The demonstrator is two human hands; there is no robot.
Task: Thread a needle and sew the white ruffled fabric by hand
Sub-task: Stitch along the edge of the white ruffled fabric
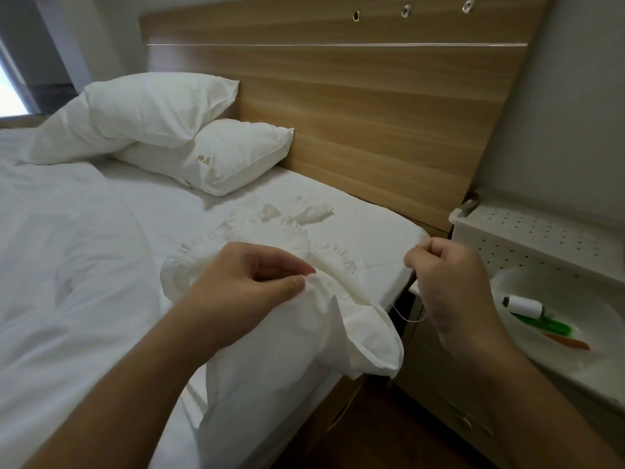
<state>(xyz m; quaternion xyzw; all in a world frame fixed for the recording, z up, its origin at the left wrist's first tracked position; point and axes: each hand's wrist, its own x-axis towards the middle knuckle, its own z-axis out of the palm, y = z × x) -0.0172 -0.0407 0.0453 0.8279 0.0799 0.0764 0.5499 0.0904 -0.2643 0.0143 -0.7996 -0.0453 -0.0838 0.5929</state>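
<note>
Bed (101,265): bears the fabric under both hands.
Fabric (304,333): ruffled edge pinched by left hand (250,282); keep it taut.
Right hand (449,282): fingers closed on thread (407,319), right of fabric; needle too small to see.
Judgement: draw thread through steadily, no jerking.
Spool (524,306): on plate (575,353), beyond right hand.

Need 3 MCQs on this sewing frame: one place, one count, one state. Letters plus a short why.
1. Where is the thread spool?
A. on a pillow
B. in the white dish on the bedside unit
C. on the floor

2. How many pillows lie at the headboard?
A. one
B. two
C. four

3. What is the left hand doing?
A. pinching the white ruffled fabric
B. lying flat
C. holding the spool

Key: 1 B, spool lies in the dish beside green and orange items. 2 B, two stacked. 3 A, thumb and fingers meet on the fabric edge.
</note>
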